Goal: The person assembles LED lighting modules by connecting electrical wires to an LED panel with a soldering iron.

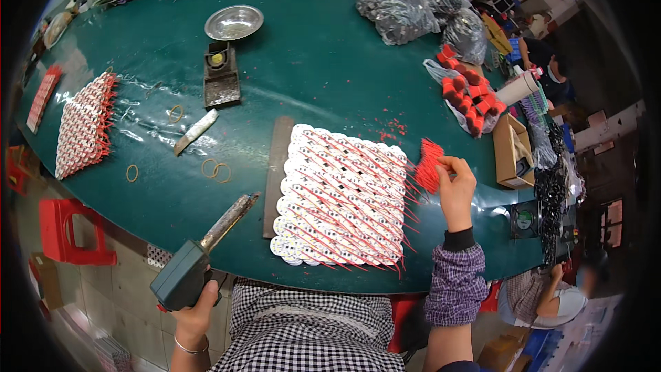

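My left hand grips the handle of a dark green soldering gun, its long metal barrel angled up over the table's near edge. My right hand pinches thumb and fingertips at the edge of a bundle of short red wires. Whether a single wire is between the fingertips is too small to tell. Between the hands lies a square panel of round white discs, with red wires slanting across it and jutting past its right side. A dark flat strip runs along the panel's left edge.
Left on the green table lie another wired disc panel, rubber bands and a white-wrapped blade-like tool. Farther back are a metal bowl and a small dark stand. Red-black parts and a cardboard box stand right.
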`<control>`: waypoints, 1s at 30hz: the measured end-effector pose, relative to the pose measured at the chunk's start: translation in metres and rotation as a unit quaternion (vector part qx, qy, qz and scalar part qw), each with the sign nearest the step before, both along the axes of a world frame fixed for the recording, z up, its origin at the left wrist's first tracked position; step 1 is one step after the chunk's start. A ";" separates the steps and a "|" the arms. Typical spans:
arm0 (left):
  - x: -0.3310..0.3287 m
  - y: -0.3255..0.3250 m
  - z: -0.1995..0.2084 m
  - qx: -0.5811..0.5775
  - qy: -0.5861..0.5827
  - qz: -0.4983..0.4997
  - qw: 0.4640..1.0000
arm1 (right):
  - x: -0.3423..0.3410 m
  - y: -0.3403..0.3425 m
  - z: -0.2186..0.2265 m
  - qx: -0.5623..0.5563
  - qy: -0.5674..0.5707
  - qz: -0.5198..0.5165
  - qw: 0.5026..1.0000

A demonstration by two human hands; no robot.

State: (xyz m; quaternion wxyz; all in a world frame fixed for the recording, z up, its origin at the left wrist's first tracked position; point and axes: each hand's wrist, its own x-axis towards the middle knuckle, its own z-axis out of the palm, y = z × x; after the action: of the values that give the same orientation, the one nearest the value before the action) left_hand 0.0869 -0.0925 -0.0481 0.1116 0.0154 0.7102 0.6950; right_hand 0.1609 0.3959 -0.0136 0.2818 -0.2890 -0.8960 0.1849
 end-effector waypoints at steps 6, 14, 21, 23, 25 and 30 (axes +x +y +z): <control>0.003 -0.002 0.002 -0.016 0.007 -0.018 1.000 | 0.006 0.021 -0.028 0.025 -0.072 -0.032 0.997; 0.018 -0.002 0.018 -0.029 -0.041 0.011 0.999 | 0.000 0.021 -0.050 0.084 -0.068 -0.014 0.994; 0.018 0.005 0.019 -0.001 0.036 -0.011 0.999 | 0.001 -0.006 -0.012 0.120 0.010 0.000 0.993; 0.015 0.004 0.011 -0.022 0.129 -0.057 0.990 | -0.003 -0.042 0.014 0.073 0.043 0.044 0.995; 0.019 0.002 0.012 -0.019 0.105 -0.047 0.993 | -0.010 -0.097 0.031 0.046 0.068 0.126 0.989; 0.025 0.005 0.034 0.007 -0.011 -0.054 0.998 | -0.007 -0.200 0.035 -0.013 0.064 0.300 0.952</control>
State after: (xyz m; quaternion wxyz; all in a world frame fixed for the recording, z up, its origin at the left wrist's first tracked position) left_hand 0.1116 -0.0875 -0.0139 0.1566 0.0464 0.7024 0.6928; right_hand 0.1538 0.1961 0.0213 0.2663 0.0021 -0.9189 0.2909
